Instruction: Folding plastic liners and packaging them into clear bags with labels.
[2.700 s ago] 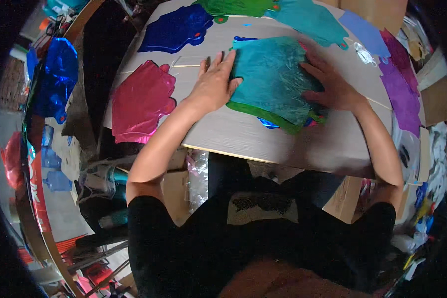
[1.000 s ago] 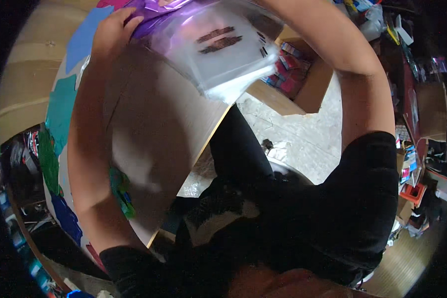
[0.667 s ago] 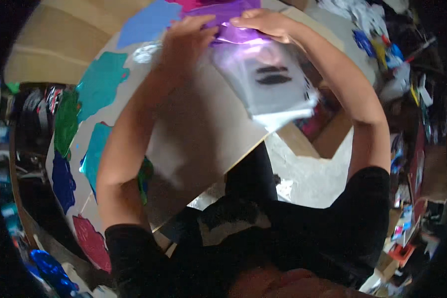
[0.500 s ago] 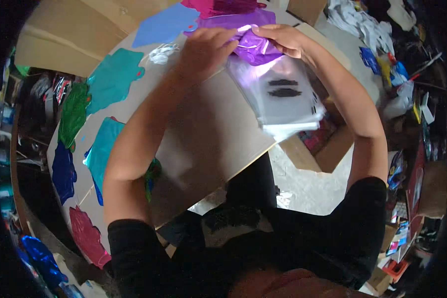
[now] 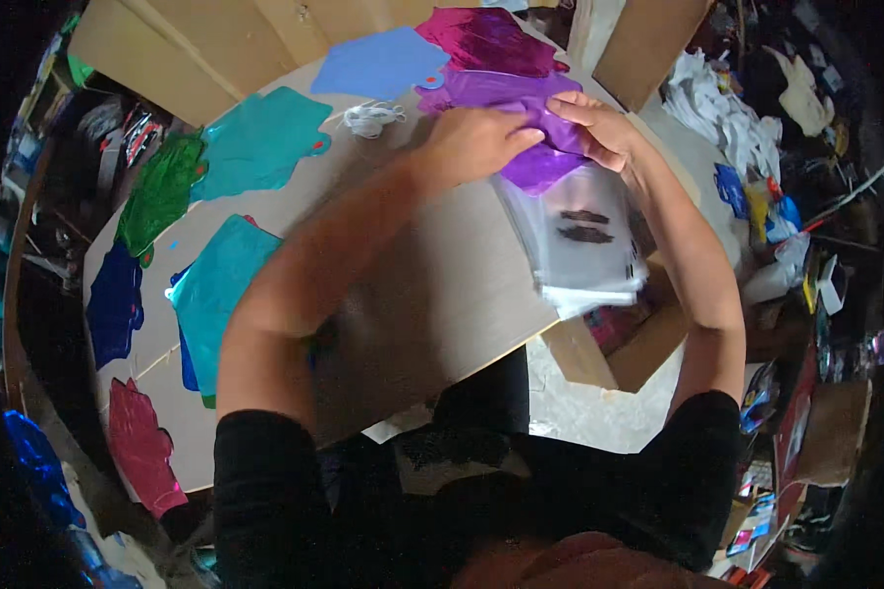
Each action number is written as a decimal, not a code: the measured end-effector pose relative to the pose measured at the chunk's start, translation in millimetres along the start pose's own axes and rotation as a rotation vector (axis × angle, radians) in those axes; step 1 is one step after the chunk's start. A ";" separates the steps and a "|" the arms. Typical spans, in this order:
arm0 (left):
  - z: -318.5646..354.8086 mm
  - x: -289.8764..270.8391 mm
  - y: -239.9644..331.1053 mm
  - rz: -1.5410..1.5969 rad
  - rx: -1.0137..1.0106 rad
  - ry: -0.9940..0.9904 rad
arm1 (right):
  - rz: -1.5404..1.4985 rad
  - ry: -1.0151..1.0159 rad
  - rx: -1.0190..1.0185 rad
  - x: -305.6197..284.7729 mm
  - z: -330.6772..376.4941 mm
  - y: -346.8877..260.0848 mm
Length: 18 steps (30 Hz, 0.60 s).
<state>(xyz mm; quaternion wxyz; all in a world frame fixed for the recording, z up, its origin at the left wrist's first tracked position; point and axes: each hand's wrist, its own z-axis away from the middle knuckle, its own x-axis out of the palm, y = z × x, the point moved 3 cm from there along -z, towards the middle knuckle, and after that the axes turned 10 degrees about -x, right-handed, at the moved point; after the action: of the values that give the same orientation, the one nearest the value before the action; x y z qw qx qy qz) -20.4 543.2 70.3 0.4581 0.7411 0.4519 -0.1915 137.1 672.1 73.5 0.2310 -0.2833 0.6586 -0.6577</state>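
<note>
A shiny purple foil balloon (image 5: pixel 537 173), limp and creased, lies over the top of a stack of clear plastic bags (image 5: pixel 584 265). My left hand (image 5: pixel 481 145) has its fingers and thumb closed at the foil's left side. On the right side, my right hand (image 5: pixel 599 130) grips the foil's edge, some of its fingertips hidden. More purple foil (image 5: pixel 491 90) spreads out flat just beyond my hands. Close to my left wrist sits a small bundle of white string (image 5: pixel 371 119).
Flat foil balloons, among them magenta (image 5: pixel 486 41), light blue (image 5: pixel 378 64), teal (image 5: pixel 265 137), green (image 5: pixel 159 193), dark blue (image 5: pixel 114 312) and pink (image 5: pixel 142 442), ring the table (image 5: pixel 432 285). An opened cardboard box (image 5: pixel 648 351) stands below the table's right edge. Clutter lines the far right.
The gathered purple foil has opened out and hangs lower over the bags. My hands have shifted slightly apart and nearer to me, while the whole view has tilted a little.
</note>
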 end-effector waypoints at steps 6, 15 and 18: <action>-2.5 10.6 17.4 -0.460 0.494 0.024 | 0.088 0.081 -0.092 -0.6 5.9 -28.4; -27.8 32.4 -0.8 -0.562 0.000 -0.500 | 0.262 0.061 -0.277 -25.5 -22.7 -49.5; -20.5 36.0 -21.0 -0.436 -0.004 -0.531 | 0.153 0.044 -0.392 -29.5 -39.5 -74.7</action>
<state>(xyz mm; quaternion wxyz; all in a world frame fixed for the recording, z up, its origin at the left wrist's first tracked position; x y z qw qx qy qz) -22.2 582.0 45.0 0.5096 0.5502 0.4651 -0.4704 137.1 723.0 147.1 0.2063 -0.2576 0.7985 -0.5035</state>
